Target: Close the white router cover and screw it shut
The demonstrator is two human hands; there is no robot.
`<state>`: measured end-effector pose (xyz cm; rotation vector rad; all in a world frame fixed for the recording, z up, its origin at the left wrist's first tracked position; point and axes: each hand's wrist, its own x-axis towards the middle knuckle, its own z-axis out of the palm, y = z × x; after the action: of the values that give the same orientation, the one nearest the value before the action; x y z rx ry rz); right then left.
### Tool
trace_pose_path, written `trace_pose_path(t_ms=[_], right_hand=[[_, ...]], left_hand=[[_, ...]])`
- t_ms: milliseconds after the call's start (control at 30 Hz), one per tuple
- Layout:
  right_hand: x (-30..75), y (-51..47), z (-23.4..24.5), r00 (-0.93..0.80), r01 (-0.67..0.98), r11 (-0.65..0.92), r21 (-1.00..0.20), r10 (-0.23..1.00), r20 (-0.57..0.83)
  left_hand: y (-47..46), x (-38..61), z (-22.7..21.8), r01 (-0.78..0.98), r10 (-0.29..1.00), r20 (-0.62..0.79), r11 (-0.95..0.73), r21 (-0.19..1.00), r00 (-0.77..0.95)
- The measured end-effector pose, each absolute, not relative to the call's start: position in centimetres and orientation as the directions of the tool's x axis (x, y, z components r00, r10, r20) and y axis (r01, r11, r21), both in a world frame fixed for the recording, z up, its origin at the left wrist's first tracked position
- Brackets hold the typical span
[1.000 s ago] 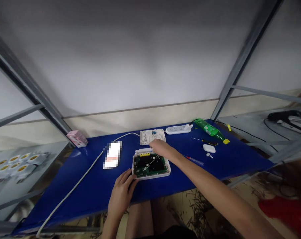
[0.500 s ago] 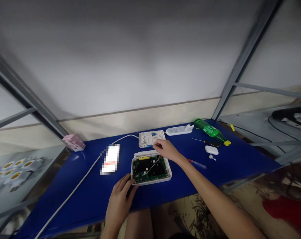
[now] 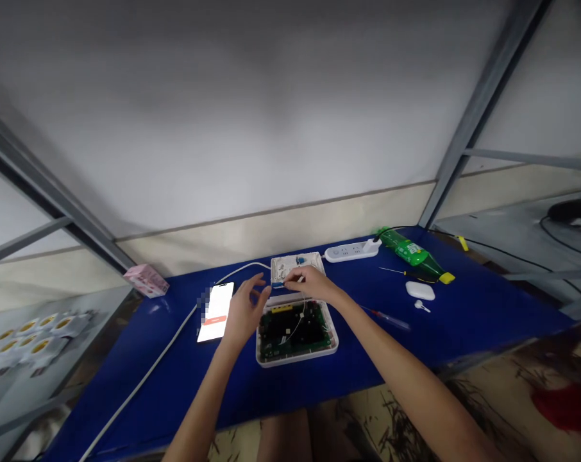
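Right grip [image 3: 312,284] pinches a blue plug [image 3: 277,284] behind the opened router [image 3: 295,330]; left grip [image 3: 242,311] released, just beside.

A blue table [image 3: 415,346] carries an open white case [image 3: 295,327] with a green circuit board near the middle, a white cover [image 3: 297,263] just beyond it, a phone [image 3: 215,311] and white cable [image 3: 146,372] to the left, a pink box [image 3: 146,280] far left, and a power strip [image 3: 351,251], green bottle [image 3: 413,253], screwdriver [image 3: 406,273] and earbud case [image 3: 420,290] to the right
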<state>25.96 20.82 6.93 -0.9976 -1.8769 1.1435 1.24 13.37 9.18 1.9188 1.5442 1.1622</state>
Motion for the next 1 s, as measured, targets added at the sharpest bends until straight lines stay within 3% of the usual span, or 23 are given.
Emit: trace_pose_path(t_ms=[133,433,633,800,1000], right_hand=[[25.9,21.5,7.0,-0.466,0.246,0.347,-0.905,0.861,0.203],[25.8,21.0,6.8,-0.472,0.329,0.441,-0.835,0.843,0.259],[25.8,20.2,6.7,-0.475,0.542,0.562,-0.625,0.818,0.324],[26.0,19.9,5.6,-0.470,0.650,0.540,-0.535,0.838,0.276],[26.6,19.8,4.4,-0.437,0.666,0.513,-0.541,0.857,0.274]], left_hand=[[16.1,2.4,9.7,0.596,0.959,0.253,-0.276,0.754,0.125],[18.0,2.8,8.4,0.580,0.975,0.178,-0.221,0.784,0.132],[18.9,3.3,8.4,0.569,0.978,0.111,-0.194,0.799,0.177],[19.6,3.3,8.3,0.653,0.967,0.088,-0.226,0.723,0.237],[19.9,4.1,8.5,0.668,0.956,0.115,-0.271,0.693,0.269]])
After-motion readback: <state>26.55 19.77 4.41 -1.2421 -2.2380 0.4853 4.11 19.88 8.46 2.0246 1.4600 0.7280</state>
